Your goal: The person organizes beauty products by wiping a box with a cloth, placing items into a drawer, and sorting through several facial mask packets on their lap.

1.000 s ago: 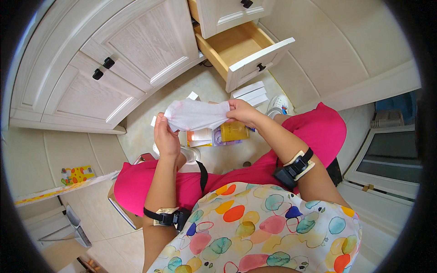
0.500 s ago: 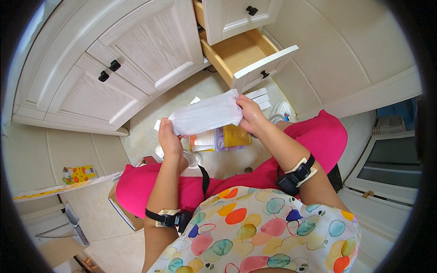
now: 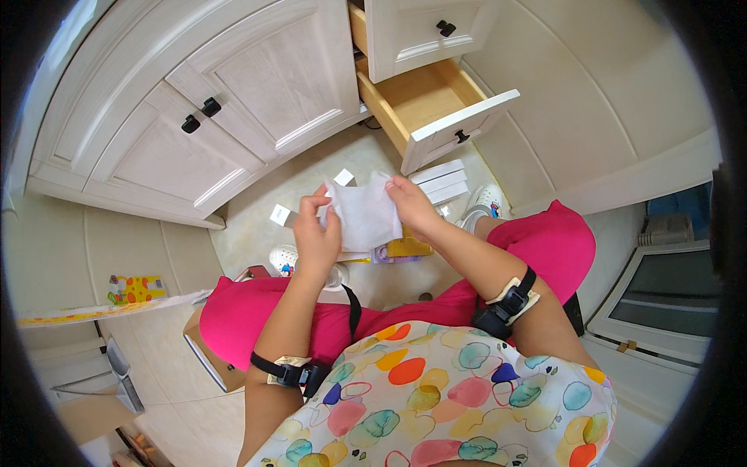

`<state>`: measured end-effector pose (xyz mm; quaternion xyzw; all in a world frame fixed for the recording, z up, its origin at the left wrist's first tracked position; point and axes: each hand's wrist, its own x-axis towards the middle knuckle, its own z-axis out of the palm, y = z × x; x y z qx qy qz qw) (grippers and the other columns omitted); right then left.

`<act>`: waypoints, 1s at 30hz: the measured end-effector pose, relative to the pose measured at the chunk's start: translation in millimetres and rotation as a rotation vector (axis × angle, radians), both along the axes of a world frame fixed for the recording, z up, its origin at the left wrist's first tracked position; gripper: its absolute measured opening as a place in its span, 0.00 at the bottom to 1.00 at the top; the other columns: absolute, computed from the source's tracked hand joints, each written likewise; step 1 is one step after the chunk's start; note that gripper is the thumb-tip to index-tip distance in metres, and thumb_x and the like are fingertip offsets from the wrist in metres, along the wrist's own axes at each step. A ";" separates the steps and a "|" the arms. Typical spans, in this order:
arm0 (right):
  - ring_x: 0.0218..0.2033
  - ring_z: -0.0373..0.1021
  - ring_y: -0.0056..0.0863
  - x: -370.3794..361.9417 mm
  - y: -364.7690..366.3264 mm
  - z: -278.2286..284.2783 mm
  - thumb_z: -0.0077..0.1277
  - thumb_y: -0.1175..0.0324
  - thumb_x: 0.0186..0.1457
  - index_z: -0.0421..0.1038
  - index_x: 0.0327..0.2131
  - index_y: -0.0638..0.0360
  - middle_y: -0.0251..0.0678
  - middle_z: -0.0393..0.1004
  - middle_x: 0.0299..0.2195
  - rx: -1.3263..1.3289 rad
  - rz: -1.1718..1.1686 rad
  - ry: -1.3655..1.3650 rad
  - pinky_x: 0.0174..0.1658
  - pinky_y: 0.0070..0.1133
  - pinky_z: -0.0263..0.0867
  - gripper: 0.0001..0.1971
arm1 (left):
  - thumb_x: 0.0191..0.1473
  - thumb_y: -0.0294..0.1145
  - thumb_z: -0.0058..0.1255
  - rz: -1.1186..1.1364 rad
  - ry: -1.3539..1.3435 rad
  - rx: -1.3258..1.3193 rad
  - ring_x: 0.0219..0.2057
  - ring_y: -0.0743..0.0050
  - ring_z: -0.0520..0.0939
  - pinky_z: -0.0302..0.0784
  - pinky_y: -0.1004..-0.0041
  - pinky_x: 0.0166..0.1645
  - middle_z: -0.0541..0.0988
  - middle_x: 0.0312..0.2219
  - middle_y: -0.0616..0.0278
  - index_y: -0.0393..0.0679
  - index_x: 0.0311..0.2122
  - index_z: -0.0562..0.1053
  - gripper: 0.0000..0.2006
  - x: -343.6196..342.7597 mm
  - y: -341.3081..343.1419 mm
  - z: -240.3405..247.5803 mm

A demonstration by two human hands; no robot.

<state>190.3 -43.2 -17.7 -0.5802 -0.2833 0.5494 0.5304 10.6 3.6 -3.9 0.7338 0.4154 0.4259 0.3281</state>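
Between my two hands hangs a thin white cloth [image 3: 366, 214], partly folded together and slightly see-through. My left hand [image 3: 317, 240] pinches its left edge between thumb and fingers. On the other side, my right hand [image 3: 415, 205] grips the upper right corner with the fingers closed on it. Below the cloth on the floor lie a yellow pack [image 3: 410, 247] and a purple pack [image 3: 381, 257], both partly covered by the cloth and my hands.
Ahead, a wooden drawer [image 3: 424, 97] with a white front stands pulled out, empty inside. Long white boxes [image 3: 440, 184] lie below it. Small white boxes [image 3: 282, 215] sit left of the cloth. White cabinet doors [image 3: 272, 78] rise at the far left. An opened cardboard box [image 3: 214, 358] is beside my left knee.
My hands have come closer together, and the cloth that was stretched wide is now narrower and folded. The left hand has moved right and up. The view has shifted slightly.
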 end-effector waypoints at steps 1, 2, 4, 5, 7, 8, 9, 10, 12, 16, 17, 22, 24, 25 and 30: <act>0.27 0.63 0.15 -4.4 -0.3 7.8 0.34 0.65 0.60 0.65 0.39 0.59 0.28 0.67 0.26 -0.075 0.048 0.043 0.31 0.16 0.62 0.12 | 0.48 0.21 0.44 -0.022 0.063 0.005 0.28 0.66 0.78 0.72 0.71 0.30 0.74 0.43 0.48 0.39 0.34 0.63 0.06 3.5 -5.5 8.8; 0.25 0.62 0.14 -8.0 -1.2 17.3 0.34 0.64 0.60 0.65 0.38 0.59 0.27 0.66 0.24 -0.151 0.096 0.086 0.28 0.15 0.61 0.12 | 0.47 0.21 0.44 -0.044 0.127 0.009 0.30 0.59 0.78 0.73 0.69 0.32 0.74 0.43 0.48 0.39 0.33 0.63 0.07 7.3 -11.1 16.9; 0.19 0.58 0.12 -19.4 -1.3 21.4 0.35 0.61 0.60 0.65 0.38 0.55 0.23 0.61 0.19 -0.235 0.095 0.234 0.19 0.15 0.55 0.11 | 0.46 0.23 0.47 -0.107 0.270 0.043 0.27 0.54 0.78 0.74 0.65 0.30 0.76 0.38 0.54 0.40 0.38 0.65 0.12 9.7 -17.1 17.6; 0.20 0.59 0.13 -21.9 -0.5 20.9 0.35 0.61 0.60 0.65 0.38 0.55 0.24 0.62 0.20 -0.238 0.085 0.295 0.20 0.15 0.56 0.11 | 0.46 0.24 0.48 -0.150 0.320 0.078 0.26 0.55 0.78 0.74 0.66 0.29 0.77 0.36 0.55 0.39 0.41 0.65 0.14 10.5 -18.4 18.2; 0.21 0.62 0.15 -25.5 0.7 19.5 0.36 0.60 0.59 0.64 0.39 0.54 0.25 0.65 0.21 -0.249 0.064 0.418 0.22 0.15 0.58 0.12 | 0.46 0.26 0.48 -0.239 0.421 0.141 0.24 0.57 0.78 0.73 0.66 0.26 0.78 0.33 0.58 0.39 0.46 0.65 0.19 11.9 -21.2 19.4; 0.22 0.63 0.17 -26.9 2.4 17.1 0.36 0.59 0.59 0.64 0.37 0.54 0.26 0.66 0.22 -0.252 0.039 0.456 0.23 0.16 0.59 0.12 | 0.45 0.29 0.50 -0.254 0.440 0.206 0.23 0.60 0.78 0.73 0.66 0.25 0.78 0.29 0.62 0.37 0.51 0.62 0.25 12.3 -21.2 14.7; 0.24 0.63 0.18 -27.4 4.7 12.9 0.36 0.58 0.58 0.64 0.35 0.54 0.28 0.67 0.24 -0.255 0.013 0.493 0.25 0.18 0.60 0.12 | 0.45 0.29 0.51 -0.290 0.451 0.211 0.23 0.61 0.78 0.73 0.67 0.25 0.78 0.29 0.62 0.38 0.49 0.64 0.23 12.8 -22.4 18.6; 0.25 0.64 0.20 -27.2 6.7 9.0 0.37 0.57 0.57 0.64 0.33 0.54 0.30 0.68 0.25 -0.257 -0.013 0.529 0.27 0.19 0.61 0.12 | 0.44 0.30 0.51 -0.326 0.462 0.216 0.23 0.62 0.78 0.73 0.67 0.25 0.78 0.29 0.62 0.39 0.48 0.65 0.22 12.9 -24.1 25.9; 0.26 0.66 0.21 -21.1 8.1 4.3 0.39 0.59 0.57 0.65 0.34 0.56 0.31 0.70 0.26 -0.196 0.046 0.539 0.27 0.20 0.62 0.12 | 0.44 0.30 0.52 -0.425 0.450 0.218 0.22 0.61 0.78 0.73 0.67 0.25 0.78 0.30 0.61 0.40 0.47 0.66 0.22 11.8 -25.7 32.8; 0.31 0.70 0.23 -17.8 9.3 2.7 0.43 0.64 0.56 0.66 0.38 0.60 0.34 0.72 0.32 -0.127 0.074 0.470 0.32 0.21 0.66 0.11 | 0.43 0.31 0.54 -0.539 0.319 0.138 0.21 0.64 0.78 0.73 0.70 0.25 0.78 0.31 0.61 0.43 0.42 0.70 0.18 4.2 -27.6 36.6; 0.32 0.70 0.24 -16.2 10.0 0.0 0.43 0.65 0.56 0.66 0.39 0.61 0.35 0.72 0.33 -0.111 0.072 0.477 0.34 0.21 0.67 0.11 | 0.43 0.33 0.54 -0.534 0.276 0.102 0.20 0.67 0.78 0.73 0.71 0.25 0.78 0.31 0.62 0.43 0.39 0.72 0.14 2.0 -27.4 36.6; 0.37 0.71 0.25 -11.7 6.6 5.3 0.43 0.67 0.56 0.65 0.43 0.61 0.36 0.72 0.37 -0.033 0.124 0.472 0.40 0.22 0.68 0.13 | 0.50 0.38 0.51 0.038 -0.202 -0.306 0.32 0.75 0.76 0.70 0.77 0.38 0.74 0.39 0.59 0.39 0.44 0.68 0.18 2.6 -3.7 0.3; 0.38 0.70 0.24 -14.3 5.5 13.2 0.43 0.68 0.57 0.64 0.44 0.62 0.36 0.71 0.39 0.019 0.178 0.463 0.41 0.21 0.68 0.13 | 0.55 0.39 0.46 0.045 -0.393 -0.881 0.41 0.74 0.72 0.66 0.76 0.47 0.72 0.41 0.57 0.35 0.48 0.64 0.21 -0.1 3.3 5.9; 0.39 0.70 0.23 -15.7 4.5 16.2 0.42 0.69 0.57 0.64 0.45 0.63 0.36 0.71 0.40 0.043 0.200 0.456 0.42 0.21 0.67 0.13 | 0.55 0.39 0.46 -0.043 -0.475 -1.013 0.40 0.74 0.73 0.67 0.76 0.46 0.73 0.40 0.58 0.35 0.48 0.64 0.20 -0.2 0.5 9.7; 0.35 0.70 0.19 -3.2 0.8 16.6 0.48 0.68 0.54 0.65 0.43 0.63 0.33 0.73 0.35 0.088 0.299 0.208 0.38 0.18 0.66 0.14 | 0.54 0.34 0.46 -0.161 -0.614 -1.112 0.35 0.76 0.77 0.71 0.76 0.41 0.77 0.34 0.60 0.37 0.42 0.70 0.13 -6.3 -1.2 -2.7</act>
